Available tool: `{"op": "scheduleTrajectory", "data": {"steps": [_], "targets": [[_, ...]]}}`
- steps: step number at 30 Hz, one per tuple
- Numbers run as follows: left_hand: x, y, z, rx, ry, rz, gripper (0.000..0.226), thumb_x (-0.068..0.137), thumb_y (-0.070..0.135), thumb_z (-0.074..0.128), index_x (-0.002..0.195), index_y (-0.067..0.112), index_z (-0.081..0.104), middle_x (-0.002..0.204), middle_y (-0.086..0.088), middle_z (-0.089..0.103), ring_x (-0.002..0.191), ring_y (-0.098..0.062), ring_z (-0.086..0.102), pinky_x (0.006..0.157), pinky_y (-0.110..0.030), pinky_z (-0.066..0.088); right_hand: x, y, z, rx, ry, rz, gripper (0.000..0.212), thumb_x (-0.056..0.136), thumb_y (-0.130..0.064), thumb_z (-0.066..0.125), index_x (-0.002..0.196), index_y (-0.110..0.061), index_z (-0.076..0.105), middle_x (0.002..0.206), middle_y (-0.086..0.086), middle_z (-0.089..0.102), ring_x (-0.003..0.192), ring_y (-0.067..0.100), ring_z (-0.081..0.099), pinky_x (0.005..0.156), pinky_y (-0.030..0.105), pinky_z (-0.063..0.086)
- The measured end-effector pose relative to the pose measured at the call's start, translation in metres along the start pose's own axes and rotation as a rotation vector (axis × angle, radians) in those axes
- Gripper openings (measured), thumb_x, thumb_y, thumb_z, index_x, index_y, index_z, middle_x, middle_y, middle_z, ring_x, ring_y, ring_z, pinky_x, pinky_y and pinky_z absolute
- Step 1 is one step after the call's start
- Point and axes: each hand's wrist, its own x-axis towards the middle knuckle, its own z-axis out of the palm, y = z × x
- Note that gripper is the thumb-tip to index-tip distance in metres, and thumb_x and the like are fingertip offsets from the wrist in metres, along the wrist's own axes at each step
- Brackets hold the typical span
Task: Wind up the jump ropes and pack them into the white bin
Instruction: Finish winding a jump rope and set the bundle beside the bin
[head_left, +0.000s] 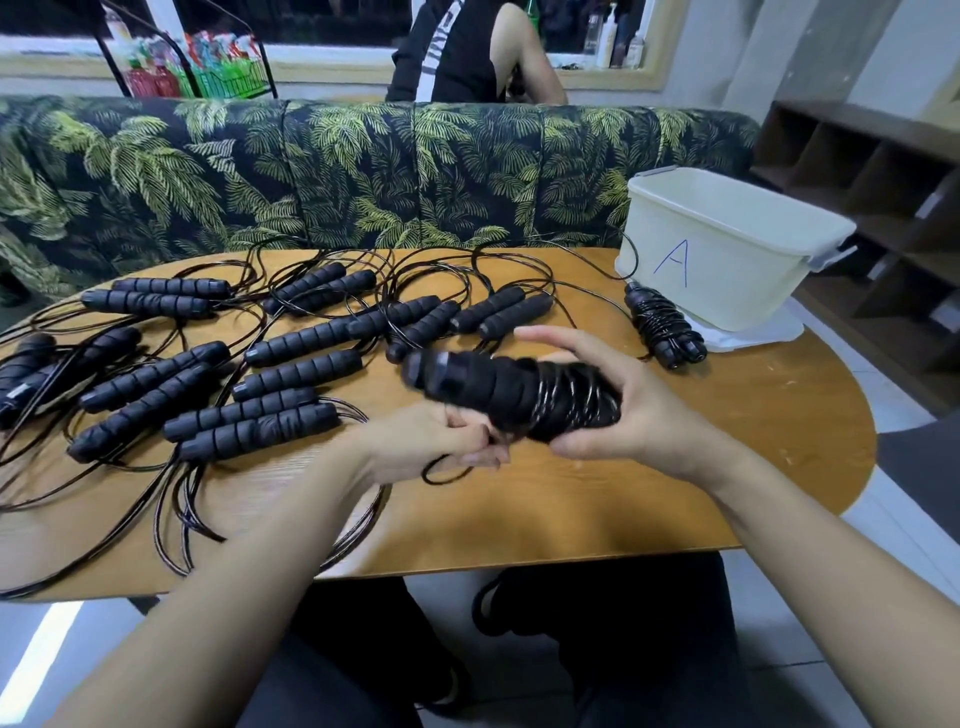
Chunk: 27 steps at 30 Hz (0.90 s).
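My right hand (618, 410) grips a black jump rope bundle (498, 389), two foam handles side by side with cord wrapped round their right half. My left hand (441, 441) pinches the loose black cord (441, 470) just below the bundle's left end. Both hands are above the middle of the wooden table (753, 441). A wound rope bundle (662, 325) lies on the table beside the white bin (727, 249), which is marked "A" and stands at the far right. Several unwound jump ropes (208, 364) with black handles lie spread over the table's left and middle.
Loose black cords (176, 519) trail over the table's near left edge. A leaf-patterned sofa (337, 171) runs behind the table, with a person (467, 52) seated beyond it. Dark wooden shelving (883, 208) stands to the right of the bin.
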Motion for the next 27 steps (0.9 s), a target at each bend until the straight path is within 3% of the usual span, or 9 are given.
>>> {"op": "scheduleTrajectory", "data": {"steps": [2, 3, 5, 6, 9, 13, 17, 22, 27], "targets": [[0.001, 0.017, -0.018, 0.13, 0.058, -0.068, 0.044, 0.091, -0.003, 0.052, 0.062, 0.02, 0.075, 0.05, 0.017, 0.061, 0.053, 0.003, 0.059, 0.063, -0.013, 0.047, -0.002, -0.004, 0.0, -0.049, -0.152, 0.044, 0.071, 0.063, -0.015, 0.085, 0.126, -0.027, 0.054, 0.114, -0.005, 0.064, 0.104, 0.013, 0.062, 0.088, 0.021, 0.047], [0.001, 0.028, -0.026, 0.219, -0.078, -0.077, 0.045, 0.089, -0.007, 0.055, 0.065, 0.025, 0.075, 0.056, 0.014, 0.065, 0.056, 0.0, 0.059, 0.063, -0.015, 0.049, -0.003, -0.007, 0.0, -0.109, -0.21, 0.063, 0.069, 0.063, -0.013, 0.087, 0.124, -0.026, 0.056, 0.113, -0.007, 0.064, 0.105, 0.012, 0.061, 0.089, 0.02, 0.046], [0.002, 0.05, -0.031, 0.494, -0.341, -0.093, 0.02, 0.084, 0.002, 0.067, 0.084, 0.02, 0.076, 0.077, 0.002, 0.073, 0.072, -0.006, 0.064, 0.078, -0.022, 0.052, -0.002, -0.012, 0.0, -0.261, -0.305, 0.093, 0.067, 0.064, -0.012, 0.089, 0.122, -0.028, 0.058, 0.112, -0.013, 0.062, 0.105, 0.007, 0.06, 0.09, 0.018, 0.045], [0.006, 0.056, -0.033, 0.626, -0.38, -0.127, 0.014, 0.082, 0.007, 0.071, 0.091, 0.017, 0.076, 0.082, -0.001, 0.075, 0.076, -0.006, 0.065, 0.08, -0.021, 0.051, -0.001, -0.013, 0.001, -0.379, -0.353, 0.086, 0.067, 0.066, -0.017, 0.089, 0.123, -0.03, 0.057, 0.112, -0.018, 0.061, 0.106, 0.004, 0.058, 0.09, 0.02, 0.045], [0.017, 0.071, -0.039, 0.919, -0.208, -0.142, 0.011, 0.081, 0.014, 0.075, 0.091, 0.016, 0.078, 0.073, 0.006, 0.074, 0.069, 0.002, 0.066, 0.069, -0.008, 0.044, 0.001, -0.01, 0.01, -0.873, -0.414, 0.007, 0.065, 0.071, -0.042, 0.081, 0.127, -0.041, 0.049, 0.115, -0.024, 0.055, 0.109, 0.001, 0.052, 0.086, 0.029, 0.045], [0.015, 0.074, -0.036, 0.996, 0.268, -0.036, 0.004, 0.076, 0.02, 0.08, 0.075, 0.019, 0.076, 0.064, 0.007, 0.071, 0.06, 0.005, 0.063, 0.065, -0.011, 0.049, -0.002, 0.001, 0.021, -1.164, -0.03, 0.012, 0.064, 0.075, -0.053, 0.071, 0.131, -0.037, 0.044, 0.118, -0.016, 0.055, 0.11, 0.011, 0.054, 0.068, 0.027, 0.037], [0.008, 0.064, -0.024, 0.842, 0.73, 0.053, 0.012, 0.076, 0.024, 0.08, 0.07, 0.017, 0.071, 0.068, 0.001, 0.071, 0.063, -0.009, 0.063, 0.067, -0.022, 0.052, -0.003, 0.024, 0.03, -1.167, 0.394, 0.037, 0.069, 0.072, -0.049, 0.077, 0.129, -0.024, 0.049, 0.112, -0.004, 0.061, 0.096, 0.024, 0.063, 0.065, 0.033, 0.048], [0.004, 0.05, 0.004, 0.502, 0.891, 0.169, 0.011, 0.077, 0.019, 0.078, 0.071, 0.018, 0.069, 0.068, 0.001, 0.068, 0.061, -0.01, 0.061, 0.064, -0.028, 0.054, -0.001, 0.042, 0.054, -1.181, 0.63, 0.006, 0.072, 0.065, -0.041, 0.084, 0.125, -0.016, 0.055, 0.108, 0.001, 0.063, 0.082, 0.027, 0.065, 0.06, 0.035, 0.053], [0.008, 0.044, 0.024, 0.429, 0.922, 0.233, 0.01, 0.079, 0.016, 0.076, 0.071, 0.016, 0.07, 0.062, 0.009, 0.066, 0.059, -0.007, 0.061, 0.064, -0.028, 0.053, -0.003, 0.047, 0.066, -1.326, 0.625, -0.035, 0.077, 0.056, -0.034, 0.09, 0.125, -0.017, 0.06, 0.11, 0.002, 0.064, 0.079, 0.025, 0.061, 0.044, 0.027, 0.045]]}}
